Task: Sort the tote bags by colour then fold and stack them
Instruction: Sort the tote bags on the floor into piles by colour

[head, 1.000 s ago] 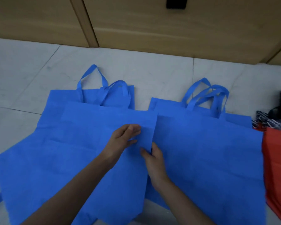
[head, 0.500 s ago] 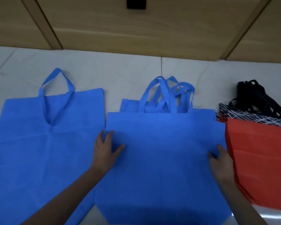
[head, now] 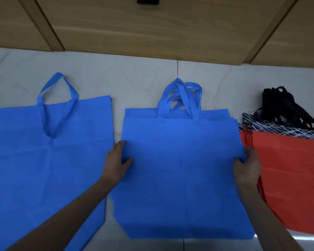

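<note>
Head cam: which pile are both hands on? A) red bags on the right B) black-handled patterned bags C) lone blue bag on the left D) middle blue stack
D: the left hand lies at the left edge of the middle blue stack with its thumb on the fabric, and the right hand grips the stack's right edge.

We see dim, even, bluish light with soft shadows. A bright glare patch marks the tiled floor [head: 304, 239] near right; the cabinet fronts [head: 170, 33] splay outward at far edges; detail is soft.
</note>
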`<state>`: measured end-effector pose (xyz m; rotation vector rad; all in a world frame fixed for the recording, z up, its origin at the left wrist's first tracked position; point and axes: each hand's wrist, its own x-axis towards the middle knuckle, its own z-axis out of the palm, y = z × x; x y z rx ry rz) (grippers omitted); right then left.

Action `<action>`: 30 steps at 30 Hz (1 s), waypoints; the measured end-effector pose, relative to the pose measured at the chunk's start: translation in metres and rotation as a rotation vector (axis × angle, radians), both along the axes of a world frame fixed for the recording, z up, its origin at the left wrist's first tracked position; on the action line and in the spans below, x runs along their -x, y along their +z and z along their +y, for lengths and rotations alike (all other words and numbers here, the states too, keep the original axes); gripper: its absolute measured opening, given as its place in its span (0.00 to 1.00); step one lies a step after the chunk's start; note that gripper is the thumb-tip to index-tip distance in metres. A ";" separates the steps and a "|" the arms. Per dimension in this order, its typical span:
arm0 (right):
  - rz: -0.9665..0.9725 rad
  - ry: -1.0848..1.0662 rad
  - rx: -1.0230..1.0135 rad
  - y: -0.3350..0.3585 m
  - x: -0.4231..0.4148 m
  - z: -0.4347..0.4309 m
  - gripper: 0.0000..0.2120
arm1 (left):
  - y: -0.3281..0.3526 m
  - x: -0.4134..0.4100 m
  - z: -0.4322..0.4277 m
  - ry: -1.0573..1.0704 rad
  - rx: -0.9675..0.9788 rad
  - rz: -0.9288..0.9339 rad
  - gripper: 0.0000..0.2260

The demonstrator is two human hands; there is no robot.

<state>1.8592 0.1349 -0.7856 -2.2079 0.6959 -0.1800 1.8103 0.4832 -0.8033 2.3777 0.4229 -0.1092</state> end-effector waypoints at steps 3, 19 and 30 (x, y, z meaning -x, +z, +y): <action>0.095 0.084 0.274 -0.010 -0.001 0.018 0.27 | 0.005 -0.009 -0.002 0.012 -0.030 -0.025 0.28; 0.315 0.525 -0.748 0.010 0.031 0.322 0.07 | -0.022 0.116 0.094 0.227 -0.279 0.147 0.41; -0.005 0.661 -0.419 0.031 0.006 0.293 0.04 | -0.001 0.110 0.097 0.096 -0.195 -0.077 0.39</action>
